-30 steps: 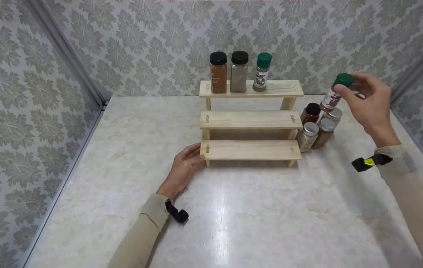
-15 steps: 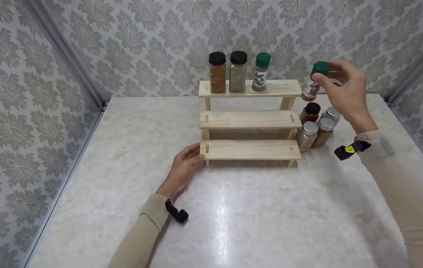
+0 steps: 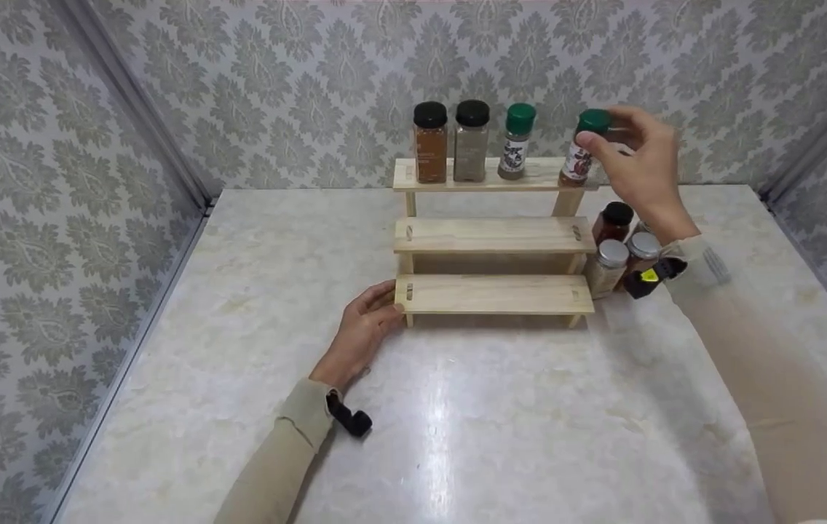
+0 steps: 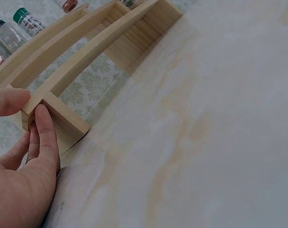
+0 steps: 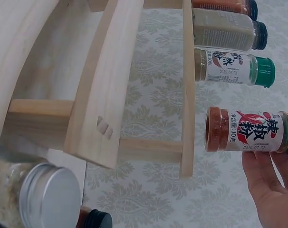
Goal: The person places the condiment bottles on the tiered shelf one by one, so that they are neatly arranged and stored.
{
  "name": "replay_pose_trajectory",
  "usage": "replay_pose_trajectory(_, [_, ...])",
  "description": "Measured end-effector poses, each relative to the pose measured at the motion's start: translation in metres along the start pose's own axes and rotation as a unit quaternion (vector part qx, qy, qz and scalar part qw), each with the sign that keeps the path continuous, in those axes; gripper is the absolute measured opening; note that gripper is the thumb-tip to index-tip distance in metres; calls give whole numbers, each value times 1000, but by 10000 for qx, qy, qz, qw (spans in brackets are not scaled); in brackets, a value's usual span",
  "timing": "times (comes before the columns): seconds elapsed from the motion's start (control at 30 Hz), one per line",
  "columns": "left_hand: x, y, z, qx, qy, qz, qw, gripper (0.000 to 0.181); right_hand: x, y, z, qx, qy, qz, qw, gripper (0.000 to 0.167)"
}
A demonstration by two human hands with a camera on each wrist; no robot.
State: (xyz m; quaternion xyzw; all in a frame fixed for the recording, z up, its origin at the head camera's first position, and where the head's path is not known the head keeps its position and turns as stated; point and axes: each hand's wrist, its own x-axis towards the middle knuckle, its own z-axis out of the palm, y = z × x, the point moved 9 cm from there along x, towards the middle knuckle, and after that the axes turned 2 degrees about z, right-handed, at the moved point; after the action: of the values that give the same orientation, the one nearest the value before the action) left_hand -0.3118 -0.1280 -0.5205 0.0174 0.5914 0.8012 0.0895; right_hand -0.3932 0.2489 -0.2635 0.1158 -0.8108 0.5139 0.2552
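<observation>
My right hand (image 3: 643, 164) pinches the green cap of a small spice jar (image 5: 253, 130) of red-brown powder. The jar is held over the right end of the top tier; in the right wrist view a small gap separates its base from the board. My left hand (image 3: 362, 327) grips the left end of the lowest tier of the three-tier wooden spice rack (image 3: 493, 293), with the thumb above and fingers beneath in the left wrist view. On the top tier stand an orange-brown spice jar (image 3: 431, 145), a grey-beige spice jar (image 3: 471, 145) and another green-capped jar (image 3: 514, 145).
Right of the rack, several jars stand close together on the marbled table (image 3: 275, 255), among them a silver-lidded jar (image 3: 609, 269) and a black-lidded jar (image 3: 614, 222). My right forearm passes over this group. A patterned wall (image 3: 326, 87) rises behind the rack.
My right hand has carried the green-capped jar leftward from above the jar group to the top tier's right end, and the jar is more upright. The left hand has kept its hold on the rack.
</observation>
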Motion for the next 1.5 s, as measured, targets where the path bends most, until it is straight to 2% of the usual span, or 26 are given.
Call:
replay_pose_trajectory(0.33, [-1, 1, 3, 128, -5, 47, 9999, 58, 12, 6, 11, 64, 92, 156, 9998, 41])
replay_pose_trajectory(1.03, [-1, -2, 3, -211, -6, 3, 9998, 58, 20, 16, 19, 101, 70, 287, 9995, 43])
replay_pose_trajectory(1.23, [0, -3, 2, -213, 12, 3, 9998, 59, 21, 18, 21, 150, 102, 177, 9997, 43])
replay_pose_trajectory(1.5, [1, -1, -2, -219, 95, 5, 9997, 59, 23, 18, 23, 221, -163, 359, 9990, 49])
